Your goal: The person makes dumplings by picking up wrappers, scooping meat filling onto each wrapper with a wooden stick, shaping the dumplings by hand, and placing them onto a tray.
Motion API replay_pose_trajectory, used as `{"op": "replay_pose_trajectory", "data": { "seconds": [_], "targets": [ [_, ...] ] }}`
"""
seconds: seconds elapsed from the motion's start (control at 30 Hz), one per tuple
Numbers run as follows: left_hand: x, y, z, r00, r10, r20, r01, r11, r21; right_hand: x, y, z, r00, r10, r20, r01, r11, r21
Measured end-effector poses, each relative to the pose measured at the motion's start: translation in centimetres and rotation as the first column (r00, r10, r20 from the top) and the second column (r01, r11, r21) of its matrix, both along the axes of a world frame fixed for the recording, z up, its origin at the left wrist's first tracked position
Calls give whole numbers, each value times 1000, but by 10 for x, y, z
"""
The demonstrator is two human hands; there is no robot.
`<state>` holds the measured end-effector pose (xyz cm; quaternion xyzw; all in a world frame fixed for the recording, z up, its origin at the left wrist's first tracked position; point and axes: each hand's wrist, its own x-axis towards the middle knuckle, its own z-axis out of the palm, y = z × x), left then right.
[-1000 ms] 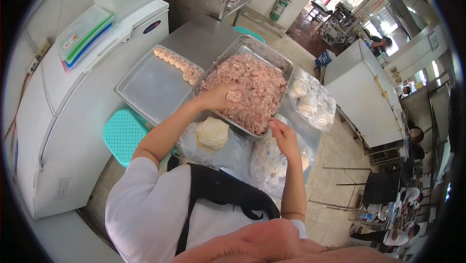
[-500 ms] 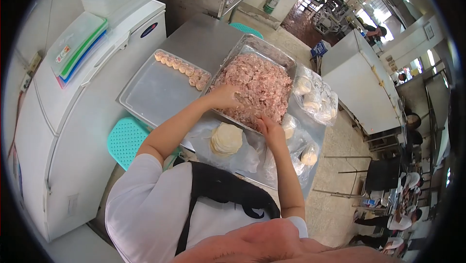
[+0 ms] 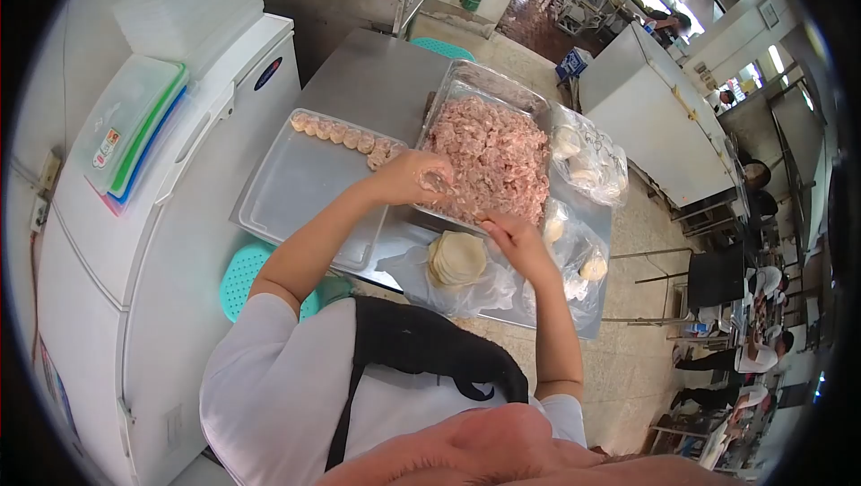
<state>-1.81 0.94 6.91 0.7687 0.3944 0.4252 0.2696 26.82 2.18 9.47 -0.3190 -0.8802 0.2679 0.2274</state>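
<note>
My left hand (image 3: 413,177) is curled at the left rim of a deep metal pan (image 3: 491,80), beside the tray. Pink filling shows inside its ring of fingers, apparently a dumpling (image 3: 436,182) being formed. Over the pan's near edge, my right hand (image 3: 517,241) is closed in a pinch, with something thin and small at the fingertips that I cannot make out. Ground meat (image 3: 491,154) fills the pan. Closest to my body lies a stack of round dumpling wrappers (image 3: 457,258) on plastic. A row of filled dumplings (image 3: 339,133) lines the far edge of a pale tray (image 3: 309,195).
Plastic bags of round dough-coloured pieces (image 3: 589,163) lie right of the pan, with another bag (image 3: 574,262) nearer me. A white chest freezer (image 3: 193,190) borders the left side. A teal stool (image 3: 242,282) stands below the tray. Other people work far right.
My left hand has drawn left from the meat toward the tray, and filling now shows inside its curl. My right hand stays near the pan's near edge. The view has shifted slightly.
</note>
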Motion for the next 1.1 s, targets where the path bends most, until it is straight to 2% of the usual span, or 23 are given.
{"op": "replay_pose_trajectory", "data": {
  "seconds": [0.03, 0.1, 0.13, 0.23, 0.3, 0.4, 0.43, 0.47, 0.5, 0.53, 0.57, 0.6, 0.63, 0.7, 0.73, 0.8, 0.83, 0.9, 1.03, 1.1],
  "targets": [
    [-6, -3, -3, 1000, 2, 0, -2, 1000, 2, -2, -4, 11, 1000, 2, 0, -2, 1000, 2],
    [-18, -7, -13, 993, 111, -33, -114, 986, -124, -11, -18, 46, 951, -228, 209, 195, 967, 167],
    [-24, -8, -13, 993, 116, -34, -119, 985, -123, -18, -25, 48, 941, -272, 202, 210, 937, 280],
    [-39, -10, -13, 989, 133, -59, -141, 978, -155, -50, -38, 35, 967, -189, 170, 120, 929, 349],
    [-48, -13, -13, 993, 118, -28, -121, 961, -248, -52, -28, 17, 974, -160, 158, 107, 948, 298],
    [-70, -29, -9, 985, 175, -8, -171, 952, -253, -51, -18, 12, 977, -170, 133, 143, 972, 188],
    [-80, -32, -16, 984, 178, -13, -175, 949, -260, -47, -17, 7, 983, -181, 39, 175, 978, 113],
    [-93, -32, -28, 967, 254, -10, -246, 928, -280, -42, -17, 1, 978, -200, -55, 202, 979, 34],
    [-105, -32, -41, 945, 326, -11, -314, 902, -296, -36, -18, -4, 978, -202, -59, 203, 979, 27],
    [-118, -30, -62, 947, 322, -19, -313, 901, -301, -29, -20, -11, 965, -257, -51, 252, 964, -79],
    [-131, -28, -88, 897, 436, -66, -439, 868, -233, -20, -23, -18, 949, -312, -36, 300, 936, -185],
    [-138, -27, -107, 833, 542, -106, -553, 818, -159, -11, -25, -28, 936, -351, -22, 339, 918, -204],
    [-141, -27, -114, 838, 533, -116, -545, 822, -162, -6, -31, -30, 932, -361, -25, 347, 913, -214],
    [-143, -26, -128, 785, 561, -261, -614, 760, -211, 4, -41, -33, 909, -415, -33, 378, 856, -352],
    [-139, -25, -125, 790, 550, -271, -607, 766, -213, 7, -45, -34, 896, -444, -31, 399, 831, -388],
    [-125, -19, -120, 778, 584, -231, -627, 700, -342, 14, -52, -34, 880, -474, -35, 422, 812, -404],
    [-117, -18, -113, 782, 575, -240, -623, 705, -341, 17, -55, -32, 868, -495, -37, 439, 800, -409],
    [-103, -14, -98, 710, 621, -331, -701, 664, -259, 23, -57, -29, 859, -510, -43, 446, 786, -428],
    [-95, 10, -118, 707, 592, -387, -700, 665, -261, 34, -60, -23, 844, -533, -62, 455, 773, -443],
    [-98, 19, -134, 690, 604, -400, -694, 709, -125, 43, -59, -24, 837, -543, -62, 458, 759, -462]
  ]
}}
